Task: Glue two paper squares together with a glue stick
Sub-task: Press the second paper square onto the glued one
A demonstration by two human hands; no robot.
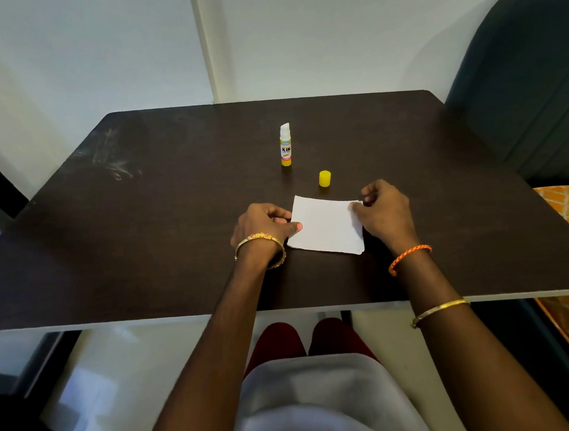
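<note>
Two curled hands, left hand (266, 224) and right hand (383, 214), grip the white paper (325, 224) edges on the table (139, 228).

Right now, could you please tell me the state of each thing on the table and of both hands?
glue stick: upright, uncapped, glue exposed
yellow cap: off, standing apart on the table
white paper: flat on the table, held at both sides
left hand: pinching paper's left edge
right hand: pinching paper's right corner
</note>
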